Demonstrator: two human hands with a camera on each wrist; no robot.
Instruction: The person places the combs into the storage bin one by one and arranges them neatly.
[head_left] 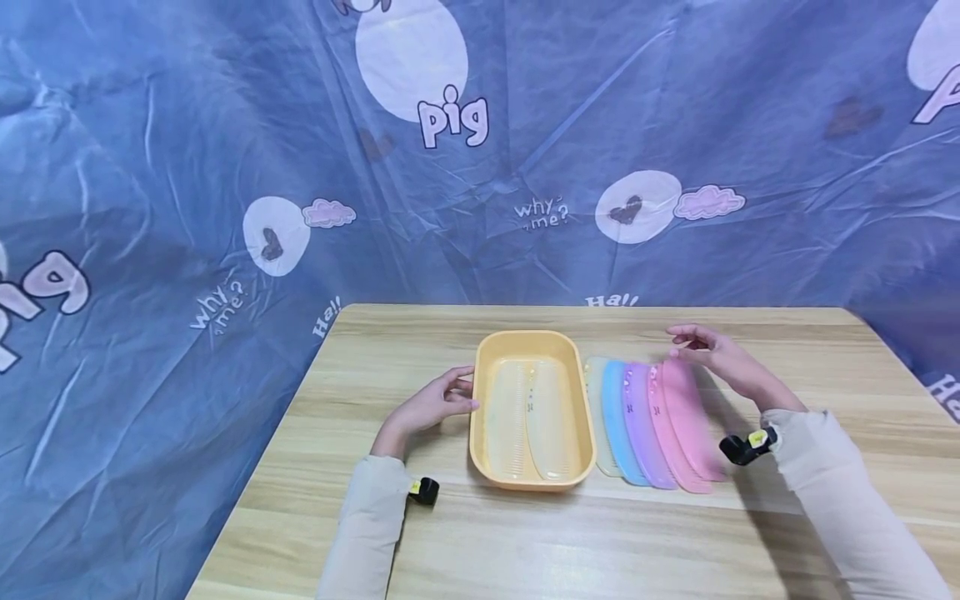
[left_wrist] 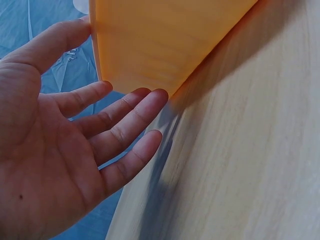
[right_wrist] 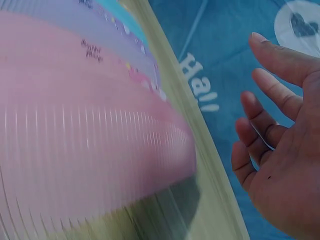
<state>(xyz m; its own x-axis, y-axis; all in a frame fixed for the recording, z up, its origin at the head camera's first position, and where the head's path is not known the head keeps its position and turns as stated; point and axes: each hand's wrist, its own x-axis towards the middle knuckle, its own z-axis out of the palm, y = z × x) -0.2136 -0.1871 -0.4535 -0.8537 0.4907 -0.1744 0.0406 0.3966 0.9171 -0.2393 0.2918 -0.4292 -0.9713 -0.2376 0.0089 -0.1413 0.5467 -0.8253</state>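
A yellow-orange oblong tray [head_left: 480,392] sits mid-table with two pale yellow combs [head_left: 528,417] lying in it. My left hand [head_left: 438,400] is open beside the tray's left wall; in the left wrist view its fingertips [left_wrist: 150,100] touch or nearly touch the tray [left_wrist: 160,40]. To the tray's right lies a fanned row of several combs: pale green [head_left: 596,400], blue [head_left: 617,417], purple [head_left: 641,421] and pink [head_left: 686,417]. My right hand [head_left: 708,350] hovers open just above the pink comb's far end [right_wrist: 75,145], holding nothing.
The wooden table [head_left: 600,533] is backed and flanked by a blue cartoon-print sheet [head_left: 225,167] draped to the floor. Bare tabletop lies in front of the tray and on both sides. Each wrist [head_left: 742,446] carries a small black camera.
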